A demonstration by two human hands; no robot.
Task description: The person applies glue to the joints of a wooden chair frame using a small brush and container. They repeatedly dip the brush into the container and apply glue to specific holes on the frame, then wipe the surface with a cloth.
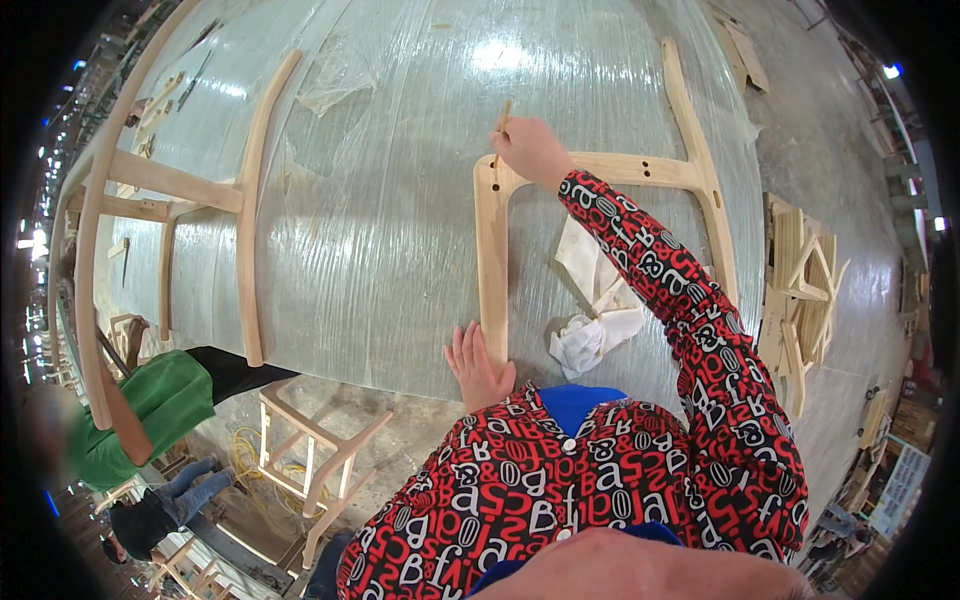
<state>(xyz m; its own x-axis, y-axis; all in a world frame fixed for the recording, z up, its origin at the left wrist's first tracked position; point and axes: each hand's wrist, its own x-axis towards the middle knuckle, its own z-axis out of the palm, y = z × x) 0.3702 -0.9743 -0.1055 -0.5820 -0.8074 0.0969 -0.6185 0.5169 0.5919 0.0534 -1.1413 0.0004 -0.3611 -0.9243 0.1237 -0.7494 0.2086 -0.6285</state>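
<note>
Workshop interior; a large worktable wrapped in clear plastic sheeting is seen from above, with a concrete floor beyond its near edge.

Item one: a pale wooden chair frame, laid flat near the middle of the table toward the near edge. One long leg runs toward the near edge; a cross rail with small drilled holes joins it to a curved leg nearer the right edge.

Item two: the right hand, extended on a sleeve patterned in red, black and white. It is closed around a thin wooden stick and is placed at the upper corner joint of the chair frame.

Item three: the left hand, laid flat with fingers spread on the table's near edge, pressed against the lower end of the frame's long leg. Nothing is gripped by it.

Item four: a crumpled white cloth, lying inside the frame's opening, just beside the right sleeve.

Item five: a second, larger chair frame, positioned along the left edge of the table.

Item six: a stack of wooden parts, kept at the right edge.

Item seven: a person in a green top, located at the near left corner. A further unfinished chair frame is seen on the floor below the near edge.
</note>
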